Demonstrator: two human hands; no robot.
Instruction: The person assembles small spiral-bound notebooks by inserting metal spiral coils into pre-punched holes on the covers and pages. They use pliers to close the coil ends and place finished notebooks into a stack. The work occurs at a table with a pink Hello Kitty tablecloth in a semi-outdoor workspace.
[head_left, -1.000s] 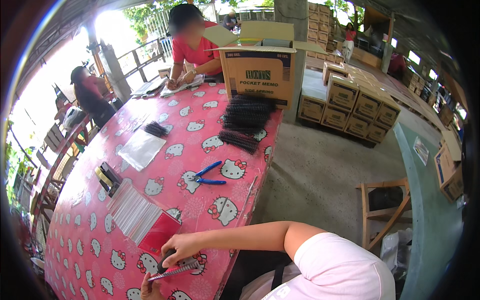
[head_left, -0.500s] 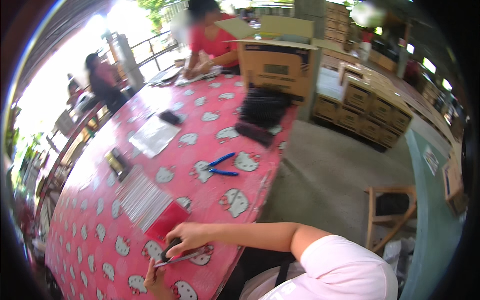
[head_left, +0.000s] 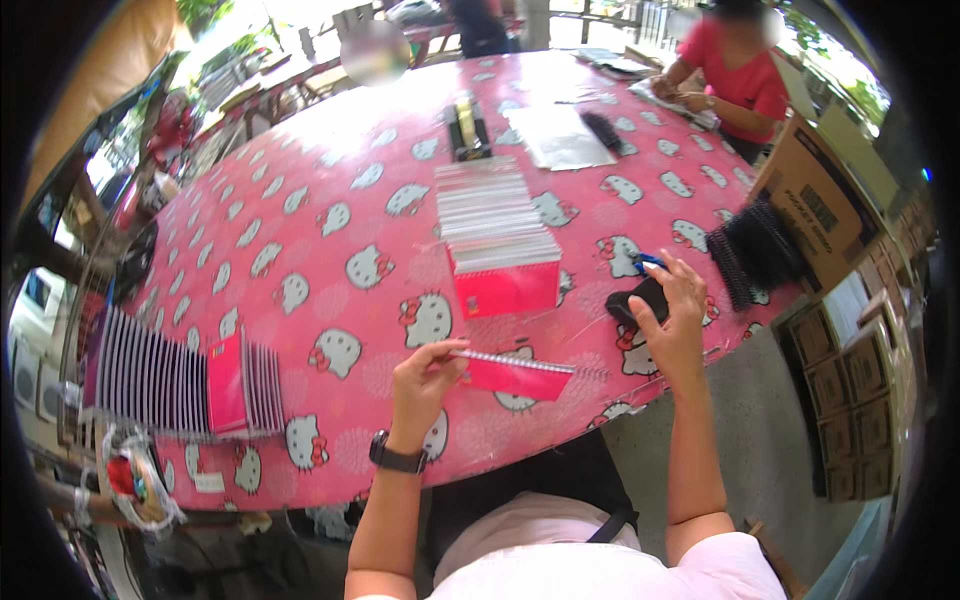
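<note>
My left hand, with a dark watch on its wrist, pinches one end of a thin pink spiral notebook just above the table. A loose length of wire coil sticks out past the notebook's right end. My right hand is to the right, fingers spread, over a black rounded object whose kind I cannot make out. Its fingertips are at the blue-handled pliers, partly hidden by the hand. Beyond the held notebook stands a row of spiral notebooks with a pink cover in front.
More spiral notebooks stand at the left edge of the pink patterned table. Black coils lie at the right by an open cardboard box. A silvery sheet and a tape dispenser sit farther back. A co-worker handles something at the far right.
My view has swung left. My right hand has moved away from the notebook toward the pliers, and the black object now lies under it. My left hand keeps the notebook.
</note>
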